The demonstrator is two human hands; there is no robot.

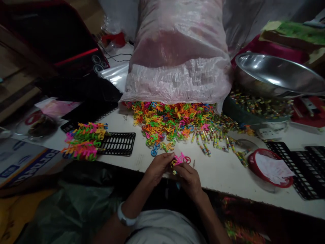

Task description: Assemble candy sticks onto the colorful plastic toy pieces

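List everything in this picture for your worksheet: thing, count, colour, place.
sack: one, pinkish-white plastic, back centre
loose toy bicycles: many, mixed bright colours, below the sack
thin sticks: many, multicoloured, right of that pile
grid rack: one, black, left, bearing stacked bicycles
basket: one, red, right, holding white paper
metal bowl: one, silver, upper right
table: one, white, underneath
toy bicycle: one, pink, between both hands
left hand: one, gripping the bicycle; white wristband
right hand: one, gripping the bicycle

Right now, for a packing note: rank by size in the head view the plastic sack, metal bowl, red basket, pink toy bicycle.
1. plastic sack
2. metal bowl
3. red basket
4. pink toy bicycle
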